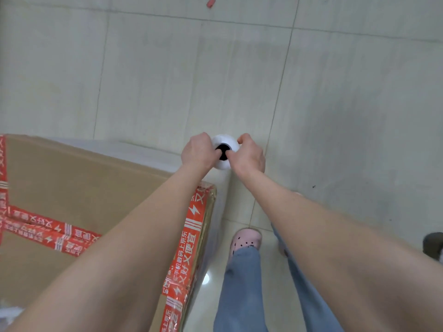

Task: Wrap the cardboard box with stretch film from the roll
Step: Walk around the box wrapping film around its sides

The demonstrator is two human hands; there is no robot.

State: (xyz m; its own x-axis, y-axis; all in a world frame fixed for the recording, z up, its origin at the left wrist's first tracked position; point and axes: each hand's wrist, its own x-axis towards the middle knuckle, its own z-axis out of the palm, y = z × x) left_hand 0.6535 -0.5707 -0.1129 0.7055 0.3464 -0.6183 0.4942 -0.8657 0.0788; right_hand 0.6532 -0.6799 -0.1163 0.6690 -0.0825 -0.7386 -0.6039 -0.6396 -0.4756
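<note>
Both hands are on the roll point(226, 152), held upright just off the cardboard box point(79, 188) corner: left hand point(197, 150) and right hand point(249, 156) curl round its rim, thumbs hooked into the dark core. Film point(143, 152) stretches from roll along the box's far side, above the tiled floor point(239, 68).

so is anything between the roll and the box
Nothing visible: the left hand and right hand grip the roll just beyond a corner of the box, with only film stretched between the two.
</note>
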